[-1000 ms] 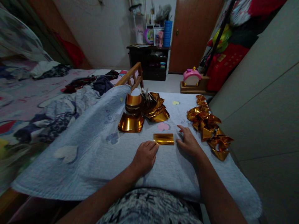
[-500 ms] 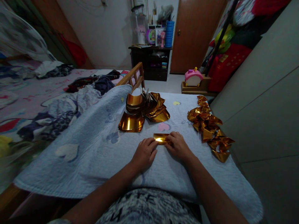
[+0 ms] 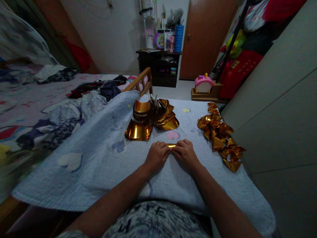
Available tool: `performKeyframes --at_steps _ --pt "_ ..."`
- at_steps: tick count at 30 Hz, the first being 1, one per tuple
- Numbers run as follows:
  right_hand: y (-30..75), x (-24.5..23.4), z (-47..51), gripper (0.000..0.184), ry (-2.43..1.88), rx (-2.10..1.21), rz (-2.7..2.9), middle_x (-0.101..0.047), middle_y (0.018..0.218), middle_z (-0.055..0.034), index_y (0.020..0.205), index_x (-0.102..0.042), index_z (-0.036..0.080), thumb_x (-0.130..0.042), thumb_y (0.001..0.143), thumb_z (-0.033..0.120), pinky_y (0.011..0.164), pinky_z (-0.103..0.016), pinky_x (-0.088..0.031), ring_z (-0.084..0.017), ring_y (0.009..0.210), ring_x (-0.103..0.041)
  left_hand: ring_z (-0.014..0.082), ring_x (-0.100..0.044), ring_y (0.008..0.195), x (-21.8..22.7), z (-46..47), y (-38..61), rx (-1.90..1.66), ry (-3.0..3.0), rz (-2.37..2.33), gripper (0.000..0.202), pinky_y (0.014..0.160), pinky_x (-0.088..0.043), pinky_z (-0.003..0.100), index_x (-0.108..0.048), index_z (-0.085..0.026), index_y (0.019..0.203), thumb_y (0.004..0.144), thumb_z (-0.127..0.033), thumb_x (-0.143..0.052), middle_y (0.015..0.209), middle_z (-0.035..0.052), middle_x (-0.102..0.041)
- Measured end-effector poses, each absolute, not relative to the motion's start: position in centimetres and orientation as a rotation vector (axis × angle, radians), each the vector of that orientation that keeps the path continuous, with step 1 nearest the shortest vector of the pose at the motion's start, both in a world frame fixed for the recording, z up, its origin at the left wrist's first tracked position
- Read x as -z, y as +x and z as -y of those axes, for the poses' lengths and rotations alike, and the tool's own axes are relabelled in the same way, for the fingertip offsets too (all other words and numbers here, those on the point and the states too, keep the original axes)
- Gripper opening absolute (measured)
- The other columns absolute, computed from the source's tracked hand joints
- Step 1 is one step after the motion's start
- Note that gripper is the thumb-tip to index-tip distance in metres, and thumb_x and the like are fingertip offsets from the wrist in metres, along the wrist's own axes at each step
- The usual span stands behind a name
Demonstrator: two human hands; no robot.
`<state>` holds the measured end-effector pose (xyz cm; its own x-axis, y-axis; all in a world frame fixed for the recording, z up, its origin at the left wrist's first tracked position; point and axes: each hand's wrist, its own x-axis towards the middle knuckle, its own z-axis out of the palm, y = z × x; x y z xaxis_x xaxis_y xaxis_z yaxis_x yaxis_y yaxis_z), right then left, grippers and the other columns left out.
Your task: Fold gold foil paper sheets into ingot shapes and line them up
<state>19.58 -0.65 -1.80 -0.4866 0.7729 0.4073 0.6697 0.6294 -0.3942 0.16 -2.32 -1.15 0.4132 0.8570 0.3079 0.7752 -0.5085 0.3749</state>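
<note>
A narrow piece of shiny gold foil paper (image 3: pixel 171 145) lies low over the blue cloth, pinched between my two hands. My left hand (image 3: pixel 157 154) has its fingers closed on the left end, and my right hand (image 3: pixel 184 152) grips the right end. Only the strip's middle shows; fingers hide both ends. Beyond my hands, a fanned stack of gold foil sheets (image 3: pixel 139 129) rests on the cloth. To the right lies a pile of folded gold foil pieces (image 3: pixel 218 132).
The pale blue quilted cloth (image 3: pixel 104 175) covers the surface before me. A wooden rail (image 3: pixel 138 82) stands at its far left corner. On the left is a bed (image 3: pixel 32 96) with clothes. Along the right runs a pale panel (image 3: pixel 279 125). A pink toy (image 3: pixel 204 84) sits beyond.
The foil now shows as a thinner strip. My left hand has moved right and slightly up, so both hands are closer together. The stack and the folded pile stay in place.
</note>
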Motion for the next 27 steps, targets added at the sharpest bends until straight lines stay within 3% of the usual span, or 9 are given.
performKeyframes --at_steps 7,13,21,27 --pt "19.5 2.2 0.4 0.008 -1.088 -0.224 2.297 -0.068 0.085 -0.0038 0.09 -0.079 0.025 -0.072 0.091 0.029 0.082 -0.037 -0.03 -0.021 0.087 -0.049 0.0216 -0.057 0.087 1.6 2.7 0.1 -0.792 2.528 -1.337 0.019 0.079 -0.047 0.036 -0.07 -0.02 0.106 0.1 -0.027 -0.053 0.094 0.0066 -0.068" --pt "20.2 2.3 0.1 0.008 -1.113 -0.302 2.26 -0.067 0.086 -0.0037 0.086 -0.079 0.024 -0.074 0.089 0.03 0.083 -0.037 -0.032 -0.021 0.089 -0.05 0.0205 -0.056 0.082 1.8 2.3 0.0 -0.787 2.541 -1.341 0.025 0.077 -0.047 0.035 -0.069 -0.018 0.09 0.102 -0.029 -0.049 0.086 0.0059 -0.067" --pt "22.4 1.9 -1.0 0.013 -1.207 -0.484 2.133 -0.065 0.087 -0.0052 0.089 -0.079 0.027 -0.067 0.092 0.028 0.085 -0.039 -0.039 -0.023 0.09 -0.053 0.0202 -0.057 0.084 1.5 2.2 -0.7 -0.841 2.439 -1.375 0.018 0.078 -0.049 0.034 -0.068 -0.019 0.09 0.099 -0.024 -0.054 0.088 0.0057 -0.067" --pt "23.6 0.8 -1.4 0.021 -1.213 -0.733 1.807 -0.065 0.082 -0.0051 0.082 -0.075 0.022 -0.061 0.092 0.034 0.083 -0.037 -0.045 -0.022 0.086 -0.059 0.0194 -0.06 0.084 1.6 2.0 -1.1 -0.949 2.355 -1.418 0.015 0.077 -0.05 0.032 -0.069 -0.019 0.087 0.097 -0.022 -0.058 0.085 0.0048 -0.067"
